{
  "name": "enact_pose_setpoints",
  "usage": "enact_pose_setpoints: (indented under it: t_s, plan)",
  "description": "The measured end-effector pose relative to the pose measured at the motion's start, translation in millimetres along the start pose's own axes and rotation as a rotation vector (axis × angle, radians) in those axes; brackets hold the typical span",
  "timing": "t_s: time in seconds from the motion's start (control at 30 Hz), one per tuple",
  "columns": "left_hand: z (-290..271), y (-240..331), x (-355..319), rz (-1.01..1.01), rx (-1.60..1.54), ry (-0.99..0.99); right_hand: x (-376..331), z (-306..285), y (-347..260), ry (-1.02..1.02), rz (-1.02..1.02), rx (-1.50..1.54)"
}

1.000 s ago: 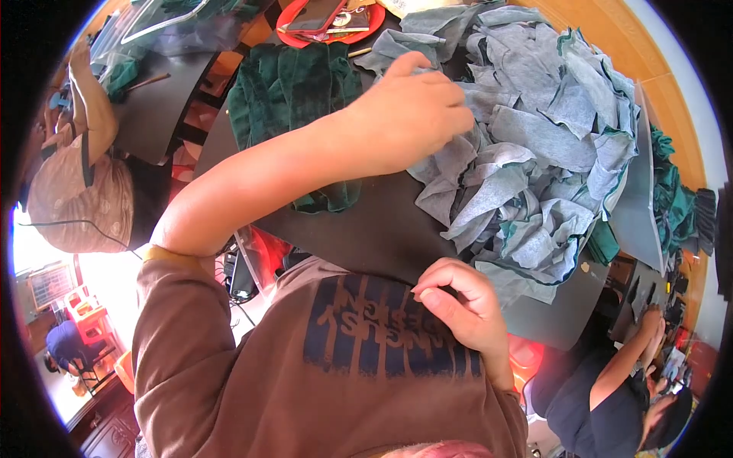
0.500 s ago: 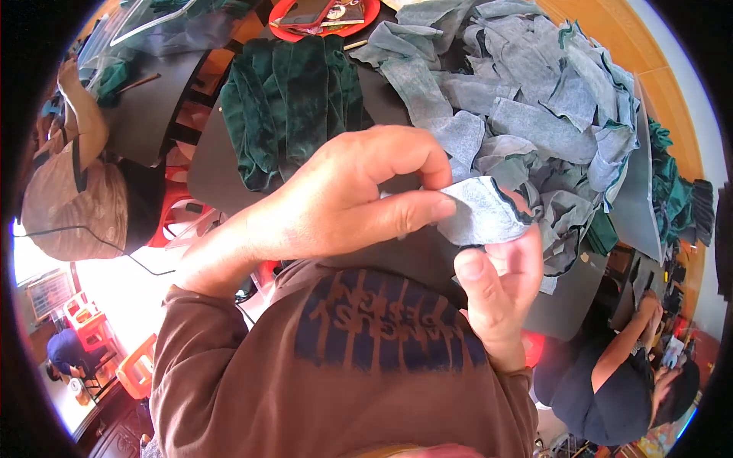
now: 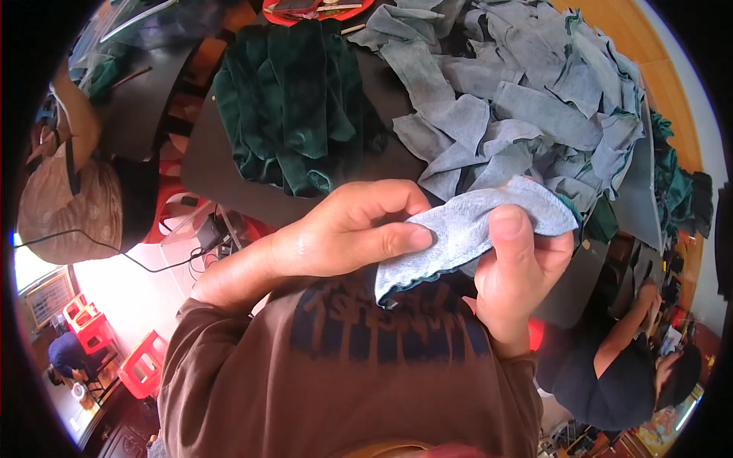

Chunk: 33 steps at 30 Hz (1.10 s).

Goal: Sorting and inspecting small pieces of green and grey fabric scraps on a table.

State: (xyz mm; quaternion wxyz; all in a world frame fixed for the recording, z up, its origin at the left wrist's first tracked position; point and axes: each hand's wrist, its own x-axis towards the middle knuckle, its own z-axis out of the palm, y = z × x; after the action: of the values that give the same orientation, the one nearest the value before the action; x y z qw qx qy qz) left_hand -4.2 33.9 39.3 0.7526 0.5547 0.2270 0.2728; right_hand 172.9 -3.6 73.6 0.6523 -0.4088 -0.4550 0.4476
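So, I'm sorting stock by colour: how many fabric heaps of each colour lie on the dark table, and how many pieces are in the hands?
Grey fabric heap: 1
Dark green fabric heap: 1
Grey piece held between left hand and right hand: 1
Total: 3

The grey fabric piece (image 3: 473, 229) is small and soft, with a dark green underside showing along its curled lower edge. It hangs pinched between both hands, raised above the table (image 3: 229, 168).
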Motion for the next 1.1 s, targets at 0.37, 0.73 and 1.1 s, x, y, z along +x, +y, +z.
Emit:
enact_pose_setpoints:
  t_s: [0.37,0.73,1.1]
  plan:
    - [-1.4,6.5,-5.9,-0.136,-0.152,0.016,-6.9,-2.2,1.7,0.046,0.116,0.031]
    - [-117.6,120.9,-61.5,0.783,-0.391,0.201,-11.4,-9.6,-0.6,0.027,0.115,0.154]
    - [-23.1,41.0,-5.1,0.51,0.772,0.151,-9.4,-5.4,2.2,-0.087,-0.065,-0.129]
